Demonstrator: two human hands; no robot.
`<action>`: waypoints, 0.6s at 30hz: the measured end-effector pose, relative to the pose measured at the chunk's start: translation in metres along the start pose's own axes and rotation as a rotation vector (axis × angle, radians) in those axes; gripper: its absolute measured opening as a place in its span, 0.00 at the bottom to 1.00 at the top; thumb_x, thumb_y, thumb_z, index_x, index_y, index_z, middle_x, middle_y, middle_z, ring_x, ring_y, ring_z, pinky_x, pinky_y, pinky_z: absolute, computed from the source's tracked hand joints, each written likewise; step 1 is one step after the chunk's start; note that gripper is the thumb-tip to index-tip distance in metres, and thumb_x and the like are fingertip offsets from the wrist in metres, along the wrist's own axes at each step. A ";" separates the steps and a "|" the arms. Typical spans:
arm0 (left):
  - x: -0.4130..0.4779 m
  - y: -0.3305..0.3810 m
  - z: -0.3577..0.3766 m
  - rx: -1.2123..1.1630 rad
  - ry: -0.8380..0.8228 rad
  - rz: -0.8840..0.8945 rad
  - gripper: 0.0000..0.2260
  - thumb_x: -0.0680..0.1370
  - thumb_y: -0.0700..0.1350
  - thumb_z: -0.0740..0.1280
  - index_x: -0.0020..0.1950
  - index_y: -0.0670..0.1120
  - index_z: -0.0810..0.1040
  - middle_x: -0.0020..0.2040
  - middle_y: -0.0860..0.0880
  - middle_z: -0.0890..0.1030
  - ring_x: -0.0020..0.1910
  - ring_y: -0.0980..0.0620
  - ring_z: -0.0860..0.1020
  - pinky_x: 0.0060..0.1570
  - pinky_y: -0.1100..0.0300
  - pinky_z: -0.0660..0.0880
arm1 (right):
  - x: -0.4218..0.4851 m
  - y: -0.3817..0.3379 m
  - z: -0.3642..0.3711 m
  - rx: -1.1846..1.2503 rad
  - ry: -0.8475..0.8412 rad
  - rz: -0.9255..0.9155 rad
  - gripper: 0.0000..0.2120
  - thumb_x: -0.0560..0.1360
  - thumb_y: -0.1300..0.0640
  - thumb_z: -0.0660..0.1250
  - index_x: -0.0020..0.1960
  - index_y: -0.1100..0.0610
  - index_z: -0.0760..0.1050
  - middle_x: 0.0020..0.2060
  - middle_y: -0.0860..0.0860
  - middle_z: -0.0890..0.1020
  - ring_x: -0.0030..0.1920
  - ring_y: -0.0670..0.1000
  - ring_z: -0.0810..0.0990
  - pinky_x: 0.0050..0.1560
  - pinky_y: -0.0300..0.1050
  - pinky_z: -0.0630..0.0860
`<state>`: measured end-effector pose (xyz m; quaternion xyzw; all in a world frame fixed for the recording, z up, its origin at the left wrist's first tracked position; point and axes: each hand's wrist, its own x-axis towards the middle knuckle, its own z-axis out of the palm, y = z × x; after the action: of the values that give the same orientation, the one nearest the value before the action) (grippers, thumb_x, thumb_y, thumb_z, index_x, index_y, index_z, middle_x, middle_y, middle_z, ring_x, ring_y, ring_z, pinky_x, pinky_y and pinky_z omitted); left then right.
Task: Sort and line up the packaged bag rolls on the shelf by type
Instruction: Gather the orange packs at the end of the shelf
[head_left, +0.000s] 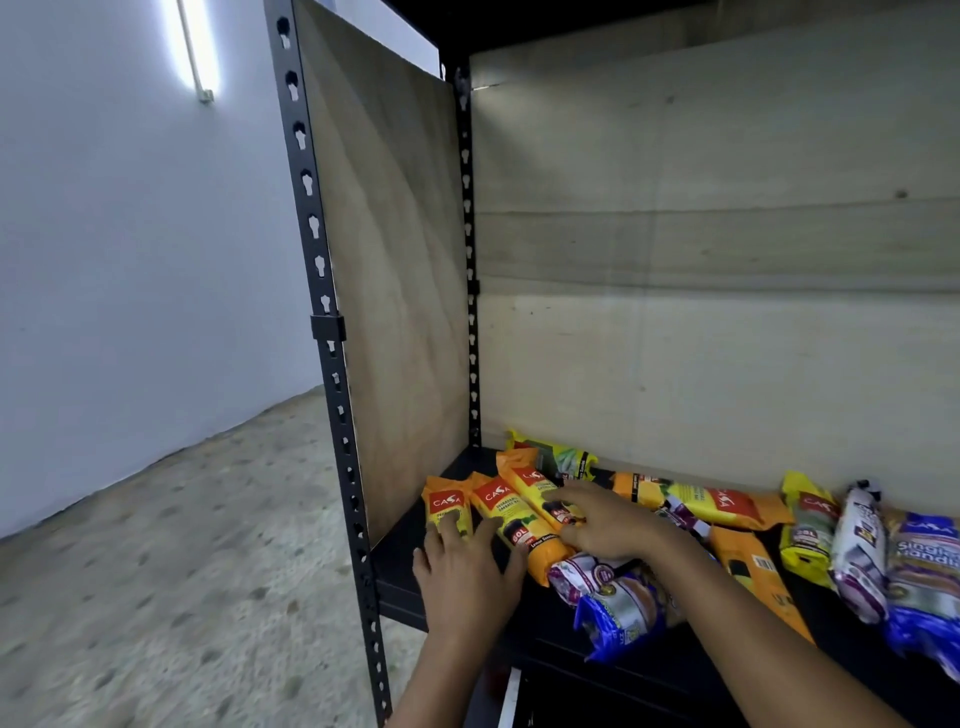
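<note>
on the shelf (410, 525), both hands (467, 564) press orange rolls (511, 522).

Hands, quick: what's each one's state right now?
Left hand: open, fingers spread on the leftmost orange Casa roll.
Right hand: open, fingers laid across the third orange Casa roll.

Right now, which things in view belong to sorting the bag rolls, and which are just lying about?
Job: orange rolls, left hand, right hand, yellow roll, purple roll, blue pack, shelf.
Just there: tube light, plywood panel, floor.
</note>
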<state>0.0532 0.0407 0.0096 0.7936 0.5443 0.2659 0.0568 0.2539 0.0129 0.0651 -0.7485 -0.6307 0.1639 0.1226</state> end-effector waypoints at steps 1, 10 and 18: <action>0.002 0.004 0.000 0.005 -0.078 -0.012 0.26 0.76 0.70 0.56 0.72 0.64 0.66 0.77 0.44 0.60 0.77 0.39 0.54 0.72 0.38 0.55 | -0.002 -0.002 -0.002 -0.013 -0.038 -0.017 0.28 0.78 0.46 0.64 0.77 0.42 0.61 0.79 0.48 0.54 0.77 0.53 0.58 0.71 0.50 0.61; 0.004 -0.018 0.005 0.051 -0.279 0.123 0.29 0.77 0.69 0.56 0.77 0.65 0.56 0.81 0.45 0.47 0.79 0.39 0.44 0.74 0.40 0.49 | -0.008 -0.027 0.018 -0.194 -0.108 -0.027 0.30 0.77 0.34 0.56 0.77 0.37 0.55 0.80 0.51 0.50 0.79 0.59 0.50 0.74 0.61 0.56; 0.007 -0.068 -0.008 -0.136 -0.311 0.269 0.27 0.78 0.60 0.62 0.76 0.57 0.63 0.81 0.50 0.52 0.79 0.45 0.46 0.74 0.41 0.57 | -0.026 -0.078 0.062 -0.323 -0.053 0.048 0.30 0.82 0.37 0.46 0.80 0.48 0.47 0.79 0.60 0.47 0.77 0.67 0.50 0.70 0.64 0.61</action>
<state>-0.0056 0.0726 -0.0065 0.8849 0.3988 0.1816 0.1577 0.1543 -0.0002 0.0410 -0.7687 -0.6340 0.0828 -0.0200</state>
